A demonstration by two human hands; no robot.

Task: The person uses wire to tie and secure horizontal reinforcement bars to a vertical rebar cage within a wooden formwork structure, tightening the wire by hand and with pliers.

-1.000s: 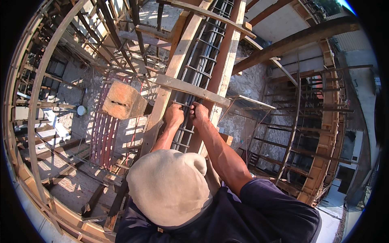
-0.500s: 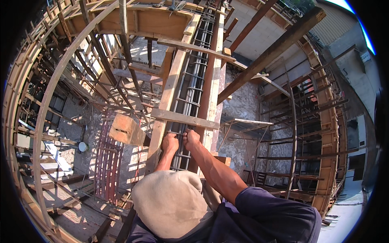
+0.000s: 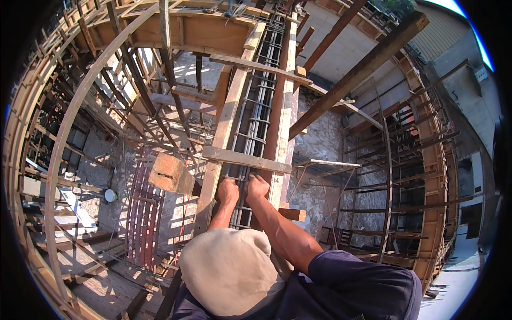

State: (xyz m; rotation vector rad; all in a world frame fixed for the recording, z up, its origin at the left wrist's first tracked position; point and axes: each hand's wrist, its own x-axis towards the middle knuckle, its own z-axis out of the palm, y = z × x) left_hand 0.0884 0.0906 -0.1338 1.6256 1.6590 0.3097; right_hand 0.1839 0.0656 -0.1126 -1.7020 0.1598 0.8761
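A long rebar cage (image 3: 261, 96) of grey steel bars tied with square stirrups runs away from me between two wooden formwork boards. Both my hands are down inside the form, just on the near side of a wooden crosspiece (image 3: 246, 159). My left hand (image 3: 228, 192), fingers curled, closes on the left end of a stirrup (image 3: 233, 178). At its right end my right hand (image 3: 256, 188) is also closed, thumb toward the bars. The fingertips are partly hidden, and any tie wire is too small to make out.
A thick timber post (image 3: 170, 175) rises left of the form. A long slanting pole (image 3: 357, 77) leans at the right. Another crosspiece (image 3: 261, 69) spans the form farther off. Far below lies a rubble-strewn floor (image 3: 320, 213) with props, and a white bucket (image 3: 110, 196).
My view has shifted slightly, so the scene sits a little to the right and lower. My right hand has moved slightly away from the left; both stay at the cage.
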